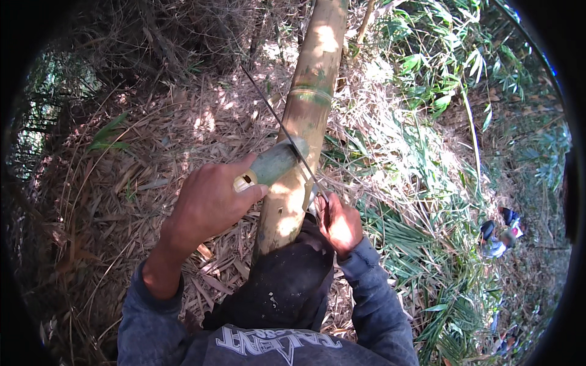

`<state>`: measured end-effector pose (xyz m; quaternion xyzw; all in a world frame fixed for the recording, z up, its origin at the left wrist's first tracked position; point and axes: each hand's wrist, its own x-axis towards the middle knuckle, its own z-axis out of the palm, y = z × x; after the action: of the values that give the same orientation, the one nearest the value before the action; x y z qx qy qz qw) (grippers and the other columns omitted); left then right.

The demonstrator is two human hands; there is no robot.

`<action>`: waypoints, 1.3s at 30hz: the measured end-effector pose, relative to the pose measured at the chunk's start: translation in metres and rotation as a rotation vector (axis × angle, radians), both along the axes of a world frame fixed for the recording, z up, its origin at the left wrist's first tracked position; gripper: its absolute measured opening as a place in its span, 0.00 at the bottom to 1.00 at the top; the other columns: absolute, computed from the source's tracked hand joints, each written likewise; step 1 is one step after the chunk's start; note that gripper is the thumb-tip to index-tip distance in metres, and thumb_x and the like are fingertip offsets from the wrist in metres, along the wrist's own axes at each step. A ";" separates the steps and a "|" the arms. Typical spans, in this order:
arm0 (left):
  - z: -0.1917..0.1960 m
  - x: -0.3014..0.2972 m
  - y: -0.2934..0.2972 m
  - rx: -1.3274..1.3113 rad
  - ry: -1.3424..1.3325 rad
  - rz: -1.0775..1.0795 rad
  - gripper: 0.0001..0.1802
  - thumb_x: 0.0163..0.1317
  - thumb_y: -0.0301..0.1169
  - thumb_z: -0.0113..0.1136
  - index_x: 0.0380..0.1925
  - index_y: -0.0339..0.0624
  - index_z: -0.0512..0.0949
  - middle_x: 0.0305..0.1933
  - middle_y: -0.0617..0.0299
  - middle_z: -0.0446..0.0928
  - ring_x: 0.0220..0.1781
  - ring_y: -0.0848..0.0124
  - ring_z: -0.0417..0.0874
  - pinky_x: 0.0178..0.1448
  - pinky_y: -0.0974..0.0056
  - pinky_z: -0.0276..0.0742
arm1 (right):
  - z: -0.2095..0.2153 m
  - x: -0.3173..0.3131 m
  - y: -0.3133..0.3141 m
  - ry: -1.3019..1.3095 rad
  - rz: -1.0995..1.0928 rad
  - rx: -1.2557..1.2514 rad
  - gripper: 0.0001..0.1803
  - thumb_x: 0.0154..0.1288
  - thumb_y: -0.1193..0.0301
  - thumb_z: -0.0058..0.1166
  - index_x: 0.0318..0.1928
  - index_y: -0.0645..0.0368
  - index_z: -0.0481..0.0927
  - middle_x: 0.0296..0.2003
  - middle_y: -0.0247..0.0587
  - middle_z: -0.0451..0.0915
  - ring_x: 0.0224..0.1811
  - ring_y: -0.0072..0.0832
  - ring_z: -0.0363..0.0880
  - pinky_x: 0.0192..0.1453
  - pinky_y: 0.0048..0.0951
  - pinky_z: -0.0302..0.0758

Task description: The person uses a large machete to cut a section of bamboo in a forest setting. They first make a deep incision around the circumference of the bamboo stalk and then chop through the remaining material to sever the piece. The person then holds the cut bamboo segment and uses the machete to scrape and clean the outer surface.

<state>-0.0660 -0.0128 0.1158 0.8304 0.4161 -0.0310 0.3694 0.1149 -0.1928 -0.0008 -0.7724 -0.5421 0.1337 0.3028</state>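
- The left hand (210, 198) is grasping a short, rounded, grey-green bamboo piece (274, 163), its pale cut end showing a dark hollow beside the thumb.
- The piece is lying across a thick, yellow-brown bamboo pole (312, 73), which is running upward from a knee in dark cloth (293, 268).
- The right hand (342, 226) is clenching the near end of a long, thin, dark blade-like tool (268, 104), which is crossing the piece's far end; fingers are hiding any handle.
- Curve is meeting curve: a loosening left grip could let the piece roll, perhaps sending the tool skidding toward fingers or knee.
- The pole is looking smooth, with a ringed joint; dry, papery leaves (152, 183) are littering the ground.
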 end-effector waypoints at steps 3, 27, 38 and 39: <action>0.000 -0.002 0.003 -0.045 0.017 0.019 0.33 0.55 0.42 0.67 0.58 0.35 0.75 0.43 0.38 0.82 0.42 0.54 0.87 0.49 0.59 0.79 | 0.021 -0.003 -0.003 0.111 0.013 -0.069 0.07 0.69 0.73 0.53 0.35 0.62 0.70 0.20 0.56 0.74 0.21 0.55 0.74 0.23 0.46 0.67; -0.107 -0.009 0.008 0.159 -0.284 -0.034 0.41 0.49 0.34 0.75 0.66 0.51 0.71 0.46 0.54 0.78 0.42 0.62 0.82 0.46 0.59 0.81 | 0.017 0.022 -0.005 0.575 -0.188 -0.086 0.15 0.75 0.63 0.49 0.39 0.66 0.74 0.17 0.44 0.74 0.17 0.31 0.73 0.25 0.33 0.67; -0.112 -0.012 0.010 0.158 -0.311 -0.050 0.41 0.48 0.32 0.76 0.66 0.51 0.71 0.50 0.54 0.78 0.48 0.62 0.83 0.51 0.60 0.81 | 0.031 0.016 0.004 0.642 -0.256 0.142 0.13 0.74 0.66 0.50 0.39 0.64 0.76 0.16 0.36 0.73 0.17 0.20 0.70 0.22 0.28 0.65; -0.112 -0.010 0.010 0.155 -0.318 -0.057 0.41 0.48 0.33 0.76 0.66 0.51 0.71 0.50 0.54 0.78 0.48 0.61 0.83 0.51 0.60 0.81 | 0.013 0.022 -0.001 0.611 -0.163 0.012 0.13 0.74 0.65 0.51 0.39 0.64 0.76 0.16 0.35 0.72 0.17 0.20 0.70 0.22 0.29 0.64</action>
<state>-0.0761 -0.0033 0.0039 0.8623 0.3298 0.1224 0.3642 0.1370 -0.1934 0.0122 -0.7355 -0.3632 0.3317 0.4659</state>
